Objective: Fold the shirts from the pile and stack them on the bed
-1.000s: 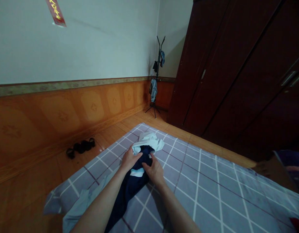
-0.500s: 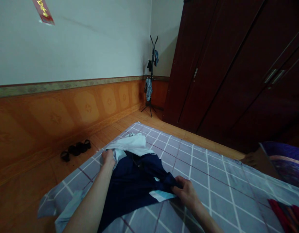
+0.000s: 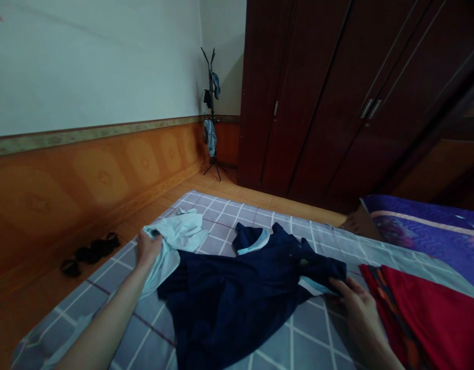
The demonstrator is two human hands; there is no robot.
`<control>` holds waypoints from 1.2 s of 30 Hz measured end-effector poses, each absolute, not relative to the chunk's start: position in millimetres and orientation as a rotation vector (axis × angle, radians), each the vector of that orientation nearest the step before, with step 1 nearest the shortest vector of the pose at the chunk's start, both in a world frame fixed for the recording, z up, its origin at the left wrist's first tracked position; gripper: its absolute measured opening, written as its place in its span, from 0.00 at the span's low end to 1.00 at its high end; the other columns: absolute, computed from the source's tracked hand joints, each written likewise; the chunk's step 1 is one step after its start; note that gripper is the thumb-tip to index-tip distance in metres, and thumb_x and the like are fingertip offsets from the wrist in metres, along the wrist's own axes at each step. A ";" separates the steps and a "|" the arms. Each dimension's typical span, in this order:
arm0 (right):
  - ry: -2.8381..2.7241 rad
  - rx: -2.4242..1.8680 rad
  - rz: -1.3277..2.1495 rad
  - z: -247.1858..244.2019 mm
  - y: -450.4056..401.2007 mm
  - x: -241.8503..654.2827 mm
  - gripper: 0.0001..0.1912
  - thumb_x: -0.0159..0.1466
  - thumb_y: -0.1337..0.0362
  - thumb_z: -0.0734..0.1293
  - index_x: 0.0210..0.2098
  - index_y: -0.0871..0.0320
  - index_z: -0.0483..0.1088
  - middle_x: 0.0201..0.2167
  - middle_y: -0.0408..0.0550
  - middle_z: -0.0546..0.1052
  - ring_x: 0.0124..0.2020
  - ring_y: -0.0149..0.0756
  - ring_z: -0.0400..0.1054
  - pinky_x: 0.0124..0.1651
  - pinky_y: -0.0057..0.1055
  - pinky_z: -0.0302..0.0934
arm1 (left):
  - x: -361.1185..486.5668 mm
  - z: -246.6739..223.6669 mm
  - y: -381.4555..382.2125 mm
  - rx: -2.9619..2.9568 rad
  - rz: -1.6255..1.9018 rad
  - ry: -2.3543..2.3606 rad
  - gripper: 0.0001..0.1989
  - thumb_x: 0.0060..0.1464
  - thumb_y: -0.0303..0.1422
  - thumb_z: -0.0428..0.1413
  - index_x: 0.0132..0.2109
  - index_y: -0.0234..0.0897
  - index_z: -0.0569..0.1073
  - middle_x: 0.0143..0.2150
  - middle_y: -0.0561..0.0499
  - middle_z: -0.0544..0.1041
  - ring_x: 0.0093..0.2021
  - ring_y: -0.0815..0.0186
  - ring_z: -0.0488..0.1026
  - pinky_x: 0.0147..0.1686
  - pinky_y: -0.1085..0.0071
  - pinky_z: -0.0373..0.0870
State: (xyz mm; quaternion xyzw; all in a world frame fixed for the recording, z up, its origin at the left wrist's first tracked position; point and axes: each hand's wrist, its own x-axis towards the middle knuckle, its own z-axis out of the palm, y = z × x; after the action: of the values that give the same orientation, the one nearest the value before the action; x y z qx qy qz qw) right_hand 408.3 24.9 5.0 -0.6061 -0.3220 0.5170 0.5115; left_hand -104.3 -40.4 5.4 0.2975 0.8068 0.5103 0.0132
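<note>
A navy shirt with pale blue and white trim lies loosely spread on the bed, its fabric wrinkled. My right hand pinches its right end beside a pale trim band. At the shirt's left end, a crumpled pale mint garment lies against it, partly touching the navy cloth. My left hand grips the left edge of this pale garment, fingers curled into the cloth. Part of the fabric under my left forearm is hidden.
The bed has a grey checked sheet. Red folded cloth lies right of my right hand. Beyond the bed stand a coat rack, a dark red wardrobe and something covered in purple fabric. Black footwear sits on the left floor.
The view has turned to the right. My right hand has drawn the navy shirt rightward, and it is now stretched out flatter, further from the pale garment. My left hand keeps hold of the pale garment.
</note>
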 end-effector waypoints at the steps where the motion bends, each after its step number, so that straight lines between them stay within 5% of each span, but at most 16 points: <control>1: -0.785 -1.434 1.240 4.5 22.6 405.5 0.24 0.40 0.57 0.75 0.35 0.57 0.68 0.19 0.39 0.75 0.15 0.32 0.66 0.17 0.25 0.59 | -93.2 6.5 -43.0 0.985 1.591 2.585 0.31 0.47 0.26 0.56 0.60 0.28 0.60 0.59 0.34 0.63 0.62 0.47 0.56 0.58 0.49 0.54; 4: -0.830 -1.414 1.189 4.6 19.3 400.4 0.22 0.42 0.57 0.74 0.34 0.58 0.69 0.21 0.40 0.76 0.17 0.33 0.68 0.19 0.25 0.61 | -51.8 5.5 -47.1 1.444 1.523 2.688 0.32 0.50 0.27 0.53 0.63 0.30 0.55 0.64 0.35 0.56 0.65 0.48 0.50 0.62 0.49 0.46; 9: -0.861 -1.473 1.167 1.5 22.4 408.7 0.21 0.46 0.52 0.73 0.34 0.58 0.69 0.20 0.38 0.74 0.15 0.33 0.66 0.18 0.27 0.59 | 29.5 2.5 -43.9 2.101 0.892 1.978 0.22 0.57 0.35 0.51 0.57 0.36 0.65 0.56 0.41 0.68 0.58 0.55 0.63 0.59 0.56 0.58; 14: -0.846 -1.456 1.181 8.7 17.9 406.5 0.21 0.47 0.51 0.72 0.34 0.59 0.70 0.20 0.41 0.75 0.17 0.34 0.66 0.19 0.28 0.59 | 104.9 16.5 -54.3 2.190 0.434 1.552 0.54 0.35 0.47 0.67 0.67 0.40 0.51 0.68 0.38 0.51 0.66 0.45 0.49 0.61 0.48 0.52; 18: -1.165 -1.243 1.377 33.9 -7.0 375.1 0.16 0.47 0.54 0.74 0.27 0.60 0.71 0.22 0.45 0.75 0.24 0.35 0.68 0.26 0.28 0.61 | 149.5 24.7 -69.3 2.294 0.536 1.421 0.61 0.35 0.40 0.69 0.69 0.43 0.40 0.70 0.39 0.42 0.68 0.46 0.43 0.62 0.46 0.49; 20: -1.414 -1.039 1.536 45.3 -24.1 355.4 0.16 0.48 0.54 0.74 0.24 0.60 0.71 0.20 0.43 0.73 0.23 0.32 0.67 0.26 0.26 0.60 | 164.8 24.7 -74.1 2.295 0.689 1.365 0.55 0.40 0.34 0.66 0.68 0.42 0.41 0.68 0.39 0.49 0.66 0.49 0.50 0.61 0.50 0.54; 22: -1.607 -0.869 1.659 50.3 -36.9 342.2 0.16 0.51 0.53 0.73 0.27 0.61 0.73 0.23 0.44 0.74 0.26 0.32 0.67 0.28 0.26 0.60 | 172.7 25.9 -76.5 2.221 0.856 1.351 0.40 0.47 0.29 0.60 0.65 0.41 0.53 0.61 0.40 0.64 0.60 0.54 0.62 0.56 0.56 0.63; 26: -1.648 -0.964 1.492 37.6 -31.0 349.6 0.19 0.58 0.49 0.66 0.35 0.60 0.75 0.30 0.50 0.78 0.31 0.37 0.71 0.34 0.31 0.64 | 159.9 41.9 -80.1 1.898 1.122 1.416 0.11 0.54 0.29 0.52 0.46 0.39 0.71 0.40 0.49 0.75 0.41 0.63 0.74 0.42 0.70 0.70; 31: -1.704 -1.270 0.930 9.8 8.5 373.2 0.20 0.57 0.59 0.64 0.48 0.60 0.70 0.45 0.57 0.76 0.41 0.46 0.71 0.41 0.43 0.66 | 114.2 67.7 -99.3 1.631 1.116 1.497 0.09 0.54 0.38 0.52 0.38 0.39 0.73 0.32 0.52 0.75 0.31 0.64 0.72 0.31 0.72 0.68; 36: -1.927 -1.072 0.863 3.5 23.8 336.3 0.32 0.48 0.70 0.65 0.54 0.56 0.67 0.60 0.53 0.64 0.60 0.48 0.57 0.60 0.47 0.52 | 84.0 72.3 -123.0 1.502 1.135 1.548 0.12 0.49 0.40 0.55 0.38 0.39 0.75 0.33 0.50 0.76 0.34 0.61 0.73 0.36 0.70 0.69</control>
State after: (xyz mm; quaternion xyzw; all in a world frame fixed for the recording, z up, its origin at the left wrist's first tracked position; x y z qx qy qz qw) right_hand 336.3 23.8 3.5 -0.4194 -0.7537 0.3375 0.3771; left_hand 84.0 -123.0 72.3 0.5785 0.5961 0.4371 0.3449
